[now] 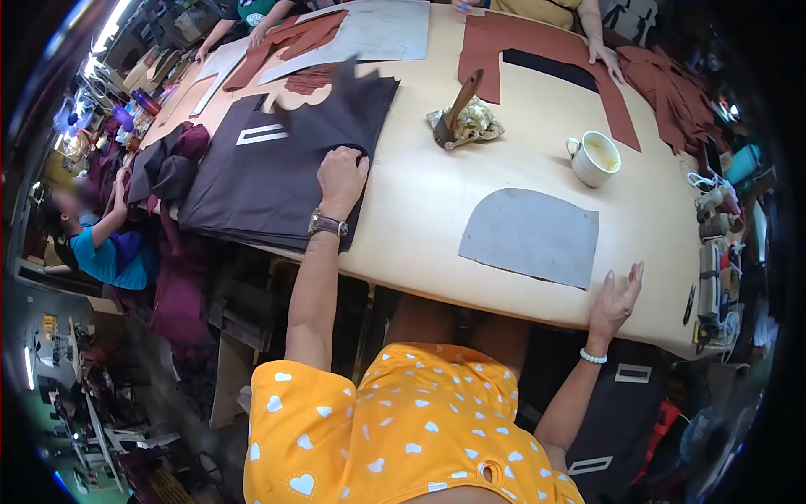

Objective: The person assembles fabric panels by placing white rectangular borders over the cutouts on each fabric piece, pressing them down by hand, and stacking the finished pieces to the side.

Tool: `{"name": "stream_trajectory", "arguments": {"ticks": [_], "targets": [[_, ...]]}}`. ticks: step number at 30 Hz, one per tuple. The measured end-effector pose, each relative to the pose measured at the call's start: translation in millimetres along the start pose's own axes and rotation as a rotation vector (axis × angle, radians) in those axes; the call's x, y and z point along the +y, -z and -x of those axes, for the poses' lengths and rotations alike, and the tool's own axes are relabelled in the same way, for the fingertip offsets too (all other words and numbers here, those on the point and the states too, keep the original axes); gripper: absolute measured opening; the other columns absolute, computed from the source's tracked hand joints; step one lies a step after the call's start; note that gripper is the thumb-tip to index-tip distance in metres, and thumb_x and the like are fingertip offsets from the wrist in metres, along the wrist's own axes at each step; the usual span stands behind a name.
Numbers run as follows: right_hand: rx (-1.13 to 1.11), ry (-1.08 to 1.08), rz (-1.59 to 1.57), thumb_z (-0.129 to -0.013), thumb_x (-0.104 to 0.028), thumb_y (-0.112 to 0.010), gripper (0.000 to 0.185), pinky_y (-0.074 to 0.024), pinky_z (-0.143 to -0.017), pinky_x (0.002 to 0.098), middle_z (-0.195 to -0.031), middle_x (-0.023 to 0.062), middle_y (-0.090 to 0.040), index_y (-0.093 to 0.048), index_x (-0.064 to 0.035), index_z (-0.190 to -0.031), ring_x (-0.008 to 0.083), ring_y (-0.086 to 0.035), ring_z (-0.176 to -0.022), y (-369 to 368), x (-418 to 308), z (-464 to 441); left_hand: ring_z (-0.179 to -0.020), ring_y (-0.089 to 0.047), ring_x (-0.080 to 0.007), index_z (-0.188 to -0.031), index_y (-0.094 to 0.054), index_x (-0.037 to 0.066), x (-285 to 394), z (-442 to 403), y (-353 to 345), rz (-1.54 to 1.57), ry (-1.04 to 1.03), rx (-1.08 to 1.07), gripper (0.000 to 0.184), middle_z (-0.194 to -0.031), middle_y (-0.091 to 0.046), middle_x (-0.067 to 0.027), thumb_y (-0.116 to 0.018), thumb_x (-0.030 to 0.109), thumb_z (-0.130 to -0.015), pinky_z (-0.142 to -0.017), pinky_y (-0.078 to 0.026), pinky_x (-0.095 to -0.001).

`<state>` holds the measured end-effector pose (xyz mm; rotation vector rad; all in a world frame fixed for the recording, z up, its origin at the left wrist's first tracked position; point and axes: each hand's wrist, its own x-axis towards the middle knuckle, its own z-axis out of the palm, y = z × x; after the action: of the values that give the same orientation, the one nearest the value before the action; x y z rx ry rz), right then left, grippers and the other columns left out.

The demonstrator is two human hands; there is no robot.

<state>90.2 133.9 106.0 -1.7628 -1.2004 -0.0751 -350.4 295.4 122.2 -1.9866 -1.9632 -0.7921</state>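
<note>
My left hand (342, 181), with a watch on its wrist, is closed on a dark fabric panel (332, 113) at the right side of a stack of dark fabric pieces (243, 189). The panel's far part is lifted and blurred by motion. My right hand (615, 301) is raised near the front edge of the table, fingers stretched out and holding nothing. A grey dome-shaped template (533, 235) lies flat just to its left. Farther back stand a white cup (595, 159) with pale contents and a wooden-handled brush (457, 113) on a crumpled wad (477, 124).
Across the table (411, 218), other people's hands rest by rust-red fabric (537, 42) and a large grey sheet (369, 34). At the left, a person in blue (113, 256) handles dark and maroon cloth (172, 164). Tools and cords (718, 227) crowd the right edge.
</note>
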Motion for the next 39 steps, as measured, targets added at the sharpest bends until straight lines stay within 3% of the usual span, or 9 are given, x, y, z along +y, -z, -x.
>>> {"name": "stream_trajectory", "arguments": {"ticks": [12,21,27,30,33,36,39], "targets": [[-0.025,0.024,0.010,-0.086,-0.006,-0.054,0.052,-0.0328,-0.103,0.0389,-0.131,0.0225,-0.043,-0.034,0.0063,-0.133,0.0311,-0.043,-0.122,0,1,0,-0.078,-0.061,-0.0274,-0.077,-0.069,0.005,1,-5,-1,-0.101,-0.068,-0.025,0.018,-0.080,-0.064,-0.0106,-0.065,0.021,-0.070,-0.068,-0.051,-0.0385],[-0.034,0.008,0.025,-0.085,-0.004,-0.054,0.051,-0.0339,-0.103,0.0387,-0.130,0.0228,-0.044,-0.036,0.0068,-0.131,0.0312,-0.044,-0.121,0,1,0,-0.078,-0.063,-0.0270,-0.082,-0.070,0.005,6,-3,5,-0.090,-0.015,-0.043,0.020,-0.083,-0.066,-0.0121,-0.064,0.021,-0.073,-0.071,-0.051,-0.0379],[-0.038,0.013,0.029,-0.085,-0.004,-0.054,0.050,-0.0336,-0.103,0.0389,-0.129,0.0238,-0.044,-0.036,0.0079,-0.131,0.0322,-0.044,-0.121,0,-1,0,-0.078,-0.062,-0.0274,-0.066,-0.064,0.003,8,-1,-3,-0.184,-0.090,-0.022,0.020,-0.078,-0.063,-0.0099,-0.063,0.021,-0.074,-0.064,-0.052,-0.0371],[-0.039,0.009,0.027,-0.085,-0.005,-0.054,0.050,-0.0333,-0.103,0.0388,-0.128,0.0243,-0.045,-0.036,0.0082,-0.130,0.0325,-0.044,-0.121,0,-2,0,-0.075,-0.062,-0.0279,-0.081,-0.063,0.003,6,-2,-5,-0.212,-0.118,-0.014,0.018,-0.075,-0.062,-0.0105,-0.063,0.019,-0.075,-0.061,-0.052,-0.0377],[-0.036,0.003,0.018,-0.085,-0.005,-0.054,0.050,-0.0332,-0.103,0.0387,-0.128,0.0242,-0.045,-0.037,0.0083,-0.130,0.0326,-0.044,-0.121,0,-1,1,-0.068,-0.063,-0.0334,-0.102,-0.055,0.007,7,-9,-3,-0.117,0.052,-0.002,0.030,-0.072,-0.064,-0.0150,-0.062,0.019,-0.075,-0.062,-0.051,-0.0427],[-0.031,-0.003,0.019,-0.085,-0.005,-0.054,0.050,-0.0333,-0.103,0.0387,-0.127,0.0239,-0.046,-0.037,0.0082,-0.130,0.0326,-0.044,-0.120,-1,-1,1,-0.065,-0.063,-0.0354,-0.110,-0.044,0.009,0,-15,-5,-0.107,0.068,0.047,0.040,-0.068,-0.063,-0.0160,-0.063,0.018,-0.076,-0.060,-0.051,-0.0446],[-0.024,0.004,0.021,-0.085,-0.005,-0.054,0.050,-0.0337,-0.103,0.0388,-0.127,0.0236,-0.046,-0.037,0.0080,-0.130,0.0326,-0.045,-0.120,-1,0,1,-0.064,-0.064,-0.0342,-0.103,-0.044,0.008,-6,-20,-6,-0.084,0.115,0.082,0.033,-0.070,-0.064,-0.0159,-0.063,0.018,-0.078,-0.058,-0.051,-0.0428]]}}
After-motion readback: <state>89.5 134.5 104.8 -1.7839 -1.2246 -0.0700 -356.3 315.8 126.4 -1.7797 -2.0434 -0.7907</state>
